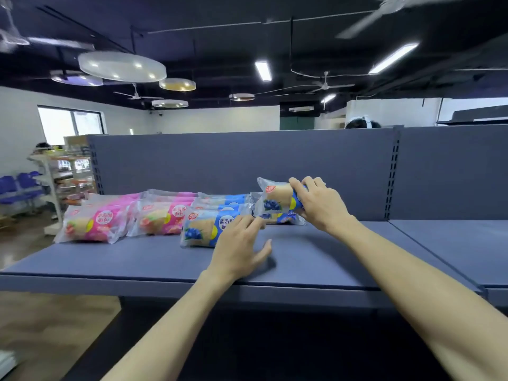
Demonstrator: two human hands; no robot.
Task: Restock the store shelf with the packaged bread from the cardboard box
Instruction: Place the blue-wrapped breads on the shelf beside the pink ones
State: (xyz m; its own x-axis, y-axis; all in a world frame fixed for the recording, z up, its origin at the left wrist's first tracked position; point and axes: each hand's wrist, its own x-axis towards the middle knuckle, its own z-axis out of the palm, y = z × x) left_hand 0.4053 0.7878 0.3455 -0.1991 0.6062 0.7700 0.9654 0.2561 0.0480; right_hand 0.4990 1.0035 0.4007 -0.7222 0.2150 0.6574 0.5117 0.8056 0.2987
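Blue plastic-wrapped bread pack [277, 199] gripped in right hand [319, 204] above back row; left hand [239, 248] spread, touching front blue pack [203, 229]. Grey metal shelf [316, 248] right half unfilled; box unseen.

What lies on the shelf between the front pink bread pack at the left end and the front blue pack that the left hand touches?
In the head view, a second pink pack lies between the front pink pack and the front blue pack.
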